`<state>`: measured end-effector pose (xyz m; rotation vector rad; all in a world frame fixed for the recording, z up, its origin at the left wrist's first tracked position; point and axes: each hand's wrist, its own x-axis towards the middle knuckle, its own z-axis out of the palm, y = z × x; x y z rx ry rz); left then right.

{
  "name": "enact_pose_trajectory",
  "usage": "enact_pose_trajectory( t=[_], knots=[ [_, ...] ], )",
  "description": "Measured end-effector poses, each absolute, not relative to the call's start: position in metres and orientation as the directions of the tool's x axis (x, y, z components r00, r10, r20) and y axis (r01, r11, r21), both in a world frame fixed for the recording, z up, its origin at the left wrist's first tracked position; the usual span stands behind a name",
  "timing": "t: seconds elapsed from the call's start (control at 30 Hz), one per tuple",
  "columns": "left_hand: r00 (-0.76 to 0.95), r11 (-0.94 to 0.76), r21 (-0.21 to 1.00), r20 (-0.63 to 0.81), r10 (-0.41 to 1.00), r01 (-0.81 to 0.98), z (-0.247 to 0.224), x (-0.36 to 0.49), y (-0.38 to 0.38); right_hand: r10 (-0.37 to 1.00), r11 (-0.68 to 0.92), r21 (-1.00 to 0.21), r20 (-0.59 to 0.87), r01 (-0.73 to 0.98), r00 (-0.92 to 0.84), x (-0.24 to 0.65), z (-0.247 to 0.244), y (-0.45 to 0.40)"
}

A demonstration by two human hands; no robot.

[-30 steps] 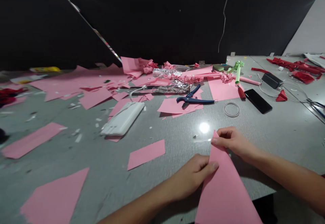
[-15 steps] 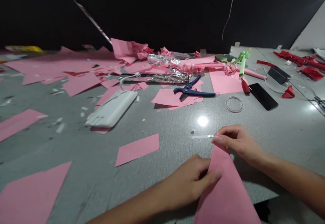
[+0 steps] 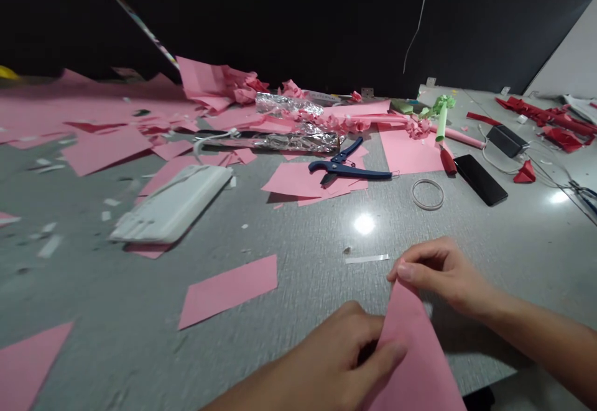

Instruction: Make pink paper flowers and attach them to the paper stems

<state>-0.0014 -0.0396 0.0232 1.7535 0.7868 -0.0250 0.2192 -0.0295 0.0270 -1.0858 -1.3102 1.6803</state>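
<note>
A folded pink paper [image 3: 417, 355] narrows to a tip near the table's front edge. My right hand [image 3: 436, 271] pinches that tip between thumb and fingers. Lower down, my left hand [image 3: 347, 349] grips the paper's left edge, thumb on top and fingers behind it. Just left of my right fingertips lies a thin clear strip [image 3: 367, 259]. A cut pink piece [image 3: 228, 290] rests flat on the table, left of my hands.
Blue cutters [image 3: 349, 167] lie on pink sheets. Nearby are a white ring [image 3: 428, 194], a black phone [image 3: 480, 179], a black adapter [image 3: 507, 140] and a white power bank [image 3: 172, 206]. Crumpled pink paper and foil [image 3: 303, 139] line the back.
The view has shifted a little, so the table items at left appear further left. Both hands keep their hold on the pink paper, with the left slightly lower in view.
</note>
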Motion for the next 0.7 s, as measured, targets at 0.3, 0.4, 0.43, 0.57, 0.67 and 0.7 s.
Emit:
enact_pose_trajectory(
  t=[0.3,0.4,0.43,0.57,0.67,0.7],
  knots=[
    [0.786,-0.139,0.853,-0.386,0.482,0.504,0.0239,-0.0018,-0.0411,0.886,-0.283,-0.946,-0.196,-0.155,-0.420,0.2212,0.0275,-0.0307],
    [0.781,-0.149,0.842,-0.394,0.485,0.518,0.0228,-0.0035,-0.0424,0.896,-0.265,-0.954,-0.189,-0.141,-0.402,0.2208,0.0272,-0.0304],
    [0.777,-0.152,0.836,-0.401,0.486,0.527,0.0226,-0.0040,-0.0428,0.898,-0.260,-0.956,-0.188,-0.135,-0.398,0.2207,0.0274,-0.0302],
    [0.774,-0.165,0.825,-0.410,0.482,0.540,0.0223,-0.0041,-0.0418,0.908,-0.237,-0.965,-0.178,-0.114,-0.380,0.2194,0.0283,-0.0303],
    [0.778,-0.166,0.832,-0.398,0.486,0.529,0.0221,-0.0025,-0.0396,0.922,-0.220,-0.971,-0.176,-0.091,-0.344,0.2155,0.0276,-0.0305],
    [0.781,-0.165,0.836,-0.392,0.486,0.523,0.0219,-0.0017,-0.0392,0.927,-0.216,-0.973,-0.178,-0.084,-0.329,0.2135,0.0268,-0.0302]
  ],
)
